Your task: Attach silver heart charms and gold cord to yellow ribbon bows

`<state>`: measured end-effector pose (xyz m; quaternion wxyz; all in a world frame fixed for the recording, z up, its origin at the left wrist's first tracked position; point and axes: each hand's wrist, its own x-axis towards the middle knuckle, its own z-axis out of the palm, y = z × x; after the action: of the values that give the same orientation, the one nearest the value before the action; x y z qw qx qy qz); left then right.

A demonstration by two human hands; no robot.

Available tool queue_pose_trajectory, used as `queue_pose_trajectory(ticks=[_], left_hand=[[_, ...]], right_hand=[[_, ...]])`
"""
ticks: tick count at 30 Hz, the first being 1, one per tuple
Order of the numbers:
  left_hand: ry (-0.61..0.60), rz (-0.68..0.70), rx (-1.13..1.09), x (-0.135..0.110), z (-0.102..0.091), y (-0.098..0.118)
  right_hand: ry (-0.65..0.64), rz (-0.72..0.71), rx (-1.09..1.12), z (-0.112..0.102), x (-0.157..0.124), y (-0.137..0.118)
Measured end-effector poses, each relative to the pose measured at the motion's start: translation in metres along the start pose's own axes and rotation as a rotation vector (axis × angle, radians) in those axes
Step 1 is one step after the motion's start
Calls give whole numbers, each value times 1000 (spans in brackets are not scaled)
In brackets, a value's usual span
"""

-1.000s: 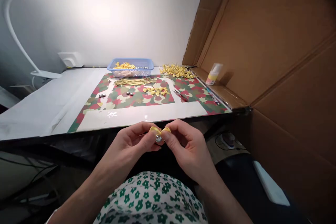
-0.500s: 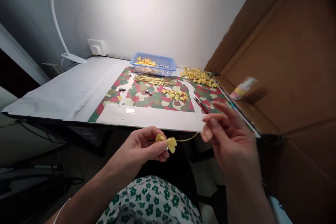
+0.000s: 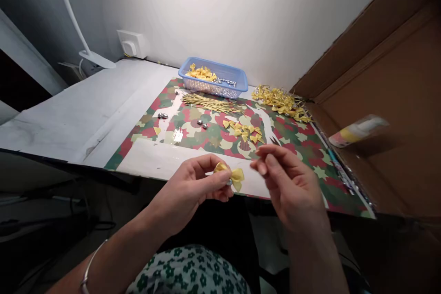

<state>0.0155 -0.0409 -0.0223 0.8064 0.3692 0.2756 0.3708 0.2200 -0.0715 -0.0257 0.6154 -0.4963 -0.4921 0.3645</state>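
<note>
My left hand [image 3: 193, 183] pinches a yellow ribbon bow [image 3: 237, 177] between thumb and fingers, above the table's front edge. A small silver bead [image 3: 229, 182] sits at the bow's middle, beside my thumb tip. Just to the right is my right hand [image 3: 292, 186], its thumb and fingers curled together in a loose pinch. What it holds, if anything, is too small to make out. Beyond the hands, loose yellow bows [image 3: 244, 129] lie on the camouflage-patterned mat [image 3: 213, 135]. Gold-coloured ties [image 3: 210, 102] lie in a bundle behind them.
A blue basket [image 3: 243, 83] at the back holds yellow bows and silver beads. More bows with ties [image 3: 282, 101] are heaped at the right. Silver beads [image 3: 202, 124] dot the mat. Dark pointed tips [image 3: 274, 140] show behind my right hand. A bottle [image 3: 356, 131] stands near the cardboard [image 3: 389, 64].
The view has shifted, showing the table closer. My right hand has come nearer to the bow in my left hand. The yellow cord seen between the hands no longer shows clearly.
</note>
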Motion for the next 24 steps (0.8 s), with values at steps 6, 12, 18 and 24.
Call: queue_pose_trajectory(ticks=[6, 12, 18, 24], left_hand=[[83, 52, 137, 34, 3, -3], [78, -9, 172, 50, 1, 1], [192, -45, 152, 60, -7, 4], [191, 42, 234, 69, -5, 1]], right_hand=[[-224, 199, 18, 13, 5, 2], [-155, 220, -64, 19, 26, 7], [-150, 253, -96, 17, 38, 19], [-162, 248, -172, 16, 39, 27]])
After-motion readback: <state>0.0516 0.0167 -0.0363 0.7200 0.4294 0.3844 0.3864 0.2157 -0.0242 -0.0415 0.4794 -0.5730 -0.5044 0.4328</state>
